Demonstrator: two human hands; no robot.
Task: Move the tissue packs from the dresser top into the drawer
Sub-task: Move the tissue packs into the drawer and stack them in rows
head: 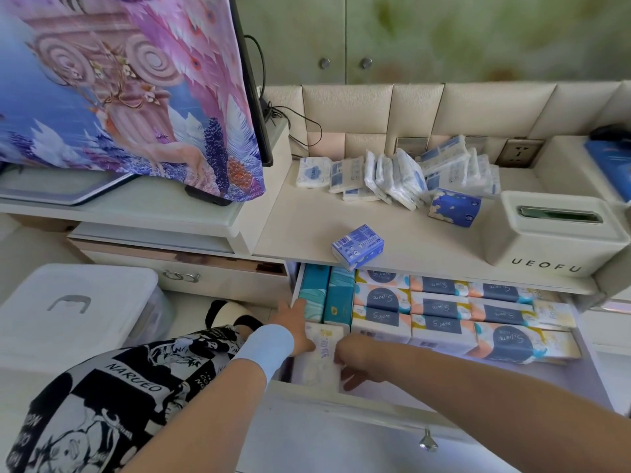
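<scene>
Head cam, fwd-down, close over drawer [444, 418]

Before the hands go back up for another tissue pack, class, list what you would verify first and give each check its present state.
1. Drawer open: ok.
2. White pack settled at the drawer's front left: cannot tell; both hands are on it.
3. Left hand free: not ok, it is on that pack.
4. Right hand free: not ok, same pack.
5. Packs left on the dresser top: ok; a blue pack sits near the front edge and a pile lies at the back.
6. Space left in the drawer: ok, its front right looks bare.
</scene>
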